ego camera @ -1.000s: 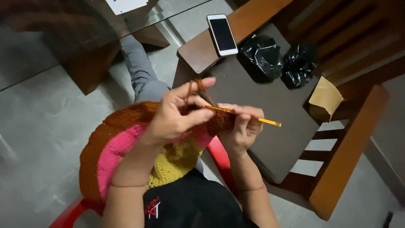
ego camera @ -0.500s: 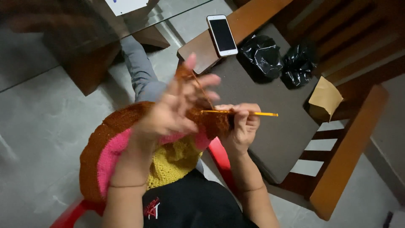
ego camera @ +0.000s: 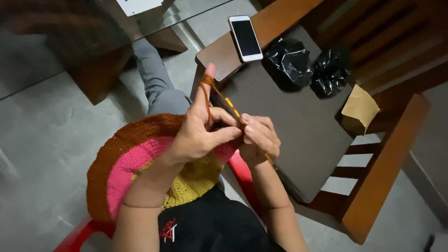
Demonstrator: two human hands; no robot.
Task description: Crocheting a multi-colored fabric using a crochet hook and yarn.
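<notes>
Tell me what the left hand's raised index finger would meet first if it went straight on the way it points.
The left hand points its yarn-wrapped index finger up and away, toward the wooden armrest bearing the white phone. The armrest edge likely comes first, though depth is unclear from this one view.

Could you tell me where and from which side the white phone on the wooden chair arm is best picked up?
Probably pinch the phone across its two long edges from above: it lies flat, screen up, on the chair arm.
</notes>
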